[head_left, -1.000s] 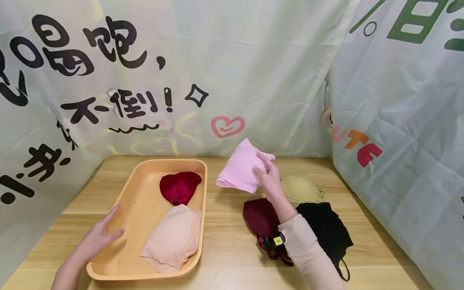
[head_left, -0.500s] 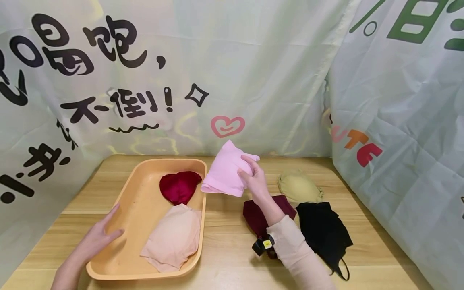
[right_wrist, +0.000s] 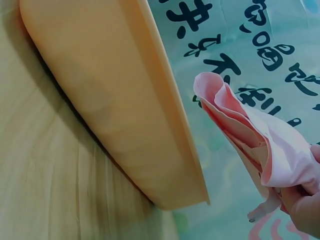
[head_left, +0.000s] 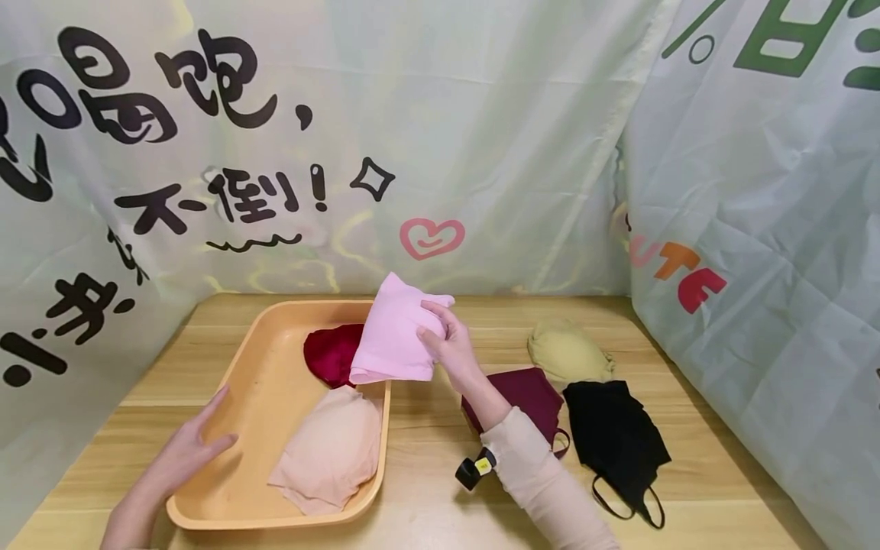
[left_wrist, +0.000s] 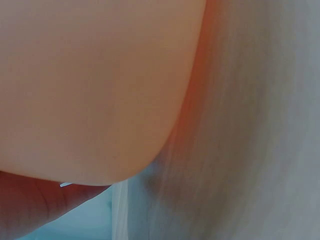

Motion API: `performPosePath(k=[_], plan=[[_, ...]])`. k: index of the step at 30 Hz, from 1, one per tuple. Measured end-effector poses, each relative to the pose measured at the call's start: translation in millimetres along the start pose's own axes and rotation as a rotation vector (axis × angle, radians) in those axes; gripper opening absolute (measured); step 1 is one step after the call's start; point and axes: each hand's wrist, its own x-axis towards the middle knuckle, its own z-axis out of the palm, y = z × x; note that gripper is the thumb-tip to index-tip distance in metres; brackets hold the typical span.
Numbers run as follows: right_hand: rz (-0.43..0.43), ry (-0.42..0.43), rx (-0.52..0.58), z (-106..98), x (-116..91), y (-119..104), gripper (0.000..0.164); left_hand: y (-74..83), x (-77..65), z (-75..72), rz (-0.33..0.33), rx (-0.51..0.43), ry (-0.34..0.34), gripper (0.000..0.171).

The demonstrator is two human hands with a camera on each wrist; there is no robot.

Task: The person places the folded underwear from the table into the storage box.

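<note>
While the right hand (head_left: 451,345) pinches a folded pink fabric garment (head_left: 395,336), partly hiding a crimson cloth cup (head_left: 328,355), the left hand (head_left: 180,454) spreads wide at an orange plastic tray (head_left: 257,405), some fingers unseen.

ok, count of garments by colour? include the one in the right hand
Crimson garment: 1
Peach garment: 1
Pink garment: 1
Maroon garment: 1
Yellow-green garment: 1
Black garment: 1
Total: 6
</note>
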Motion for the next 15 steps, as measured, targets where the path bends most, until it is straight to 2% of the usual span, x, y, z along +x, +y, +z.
performPosePath(k=[9, 15], plan=[[0.008, -0.031, 0.041, 13, 0, 5, 0.043, 0.5, 0.9, 1.3, -0.001, -0.031, 0.002, 0.082], [0.009, -0.057, 0.044, 20, 0, 8, 0.043, -0.5, 0.2, 0.8, 0.03, -0.015, 0.021, 0.081]])
